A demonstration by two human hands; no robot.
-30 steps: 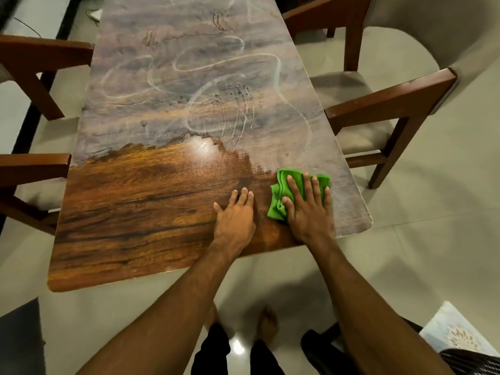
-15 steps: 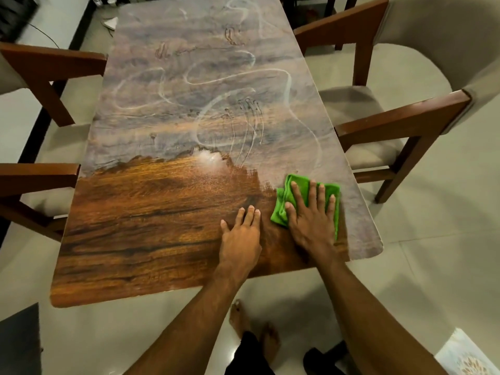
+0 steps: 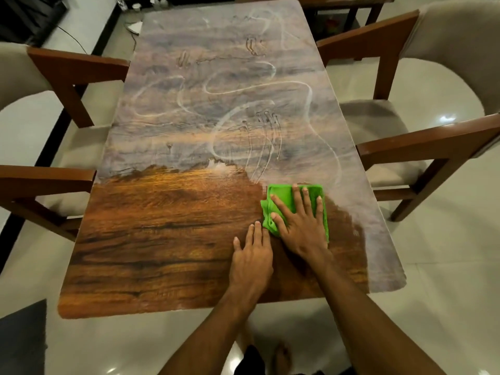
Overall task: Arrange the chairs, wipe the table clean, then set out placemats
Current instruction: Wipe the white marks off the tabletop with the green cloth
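The right hand (image 3: 300, 223) lies flat on the green cloth (image 3: 280, 192), fingers straight and spread, and presses it onto the table (image 3: 162, 239), close to the table's right edge and toward its near end. The left hand (image 3: 253, 255) rests flat on the table just beside the cloth, fingers straight and together, holding nothing.

The near part of the table is clean brown wood. The far part carries a grey film (image 3: 216, 104) with finger marks.

I think the cloth may push dust over the table's right edge, or leave a grey strip there, if the strokes do not overlap.

The chairs (image 3: 422, 142) at both long sides of the table are cut off. No placemats are in view. Small white things beyond the table's far end are too small to tell.
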